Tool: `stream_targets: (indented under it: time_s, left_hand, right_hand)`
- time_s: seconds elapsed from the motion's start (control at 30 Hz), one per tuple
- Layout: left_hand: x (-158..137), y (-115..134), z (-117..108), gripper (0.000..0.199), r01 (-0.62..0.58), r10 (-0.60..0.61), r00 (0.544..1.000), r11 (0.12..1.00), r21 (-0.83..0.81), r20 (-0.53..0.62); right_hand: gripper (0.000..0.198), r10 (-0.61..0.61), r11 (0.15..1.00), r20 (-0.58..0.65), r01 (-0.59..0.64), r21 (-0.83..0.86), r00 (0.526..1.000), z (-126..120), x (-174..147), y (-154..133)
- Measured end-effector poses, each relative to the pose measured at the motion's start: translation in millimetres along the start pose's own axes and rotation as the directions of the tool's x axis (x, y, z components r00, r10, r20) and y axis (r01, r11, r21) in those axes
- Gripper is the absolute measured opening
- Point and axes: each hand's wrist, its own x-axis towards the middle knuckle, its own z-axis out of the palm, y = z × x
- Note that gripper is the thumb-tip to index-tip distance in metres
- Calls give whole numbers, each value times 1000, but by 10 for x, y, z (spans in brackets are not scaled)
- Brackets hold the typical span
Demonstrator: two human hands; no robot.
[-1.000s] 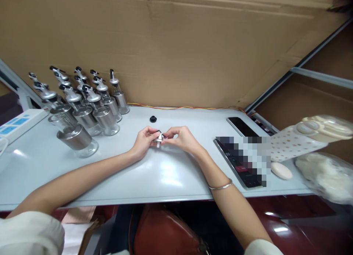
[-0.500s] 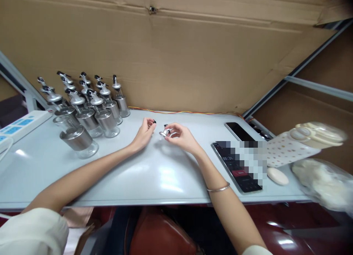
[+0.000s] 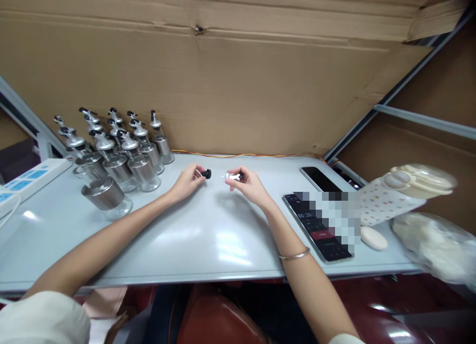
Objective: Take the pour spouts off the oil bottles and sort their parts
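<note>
Above the middle of the table, my left hand [image 3: 189, 181] pinches a small black stopper [image 3: 207, 174]. Facing it, my right hand [image 3: 248, 184] is closed on a metal pour spout [image 3: 234, 176] with a black lever, held on its side. A narrow gap separates the two parts. To the left of my hands stand several glass bottles with steel sleeves [image 3: 142, 168], topped with silver spouts and black levers. In front of them is a bottle without a top [image 3: 106, 193], its glass and steel sleeve showing.
A white power strip [image 3: 28, 180] lies at the left edge. To the right are a phone with a timer [image 3: 297, 210], a second phone [image 3: 316, 178], a dotted bottle [image 3: 390, 198], a white oval object [image 3: 374, 238] and a plastic bag [image 3: 431, 240]. Cardboard [image 3: 238, 96] stands behind.
My right hand has turned the pour spout so its end points left, toward the stopper. The stopper shows more clearly in my left hand. The camera view has shifted slightly.
</note>
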Motion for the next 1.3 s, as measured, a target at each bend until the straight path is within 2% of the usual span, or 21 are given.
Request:
stream_targets:
  time_s: [0.1, 0.2, 0.37, 0.63, 0.8, 1.0, 1.3]
  left_hand:
    - [-317, 77, 42, 16, -58, 55, 998, 986, -159, -22]
    - [-529, 124, 82, 14, -145, 115, 986, 947, -287, -120]
    - [-557, 138, 99, 16, -147, 91, 981, 929, -341, -174]
    - [-562, 116, 115, 23, -123, 57, 983, 908, -401, -173]
    - [-571, 112, 108, 17, -179, 126, 977, 924, -339, -173]
    - [-588, 115, 87, 17, -292, 267, 955, 915, -277, -127]
    - [-586, 109, 94, 16, -229, 195, 971, 923, -309, -137]
  right_hand:
    - [33, 9, 995, 87, -18, 99, 996, -3, 1, -7]
    - [28, 5, 986, 214, -40, 161, 977, 20, -29, -42]
    - [22, 46, 990, 317, -86, 113, 947, 93, -93, -106]
    - [19, 29, 994, 286, -59, 96, 958, 102, -86, -97]
    - [20, 0, 994, 202, -21, 104, 979, 84, -58, -75]
    - [25, -24, 995, 277, -4, 101, 961, 112, -68, -68]
    - [15, -73, 996, 222, 61, 60, 972, 127, -37, -12]
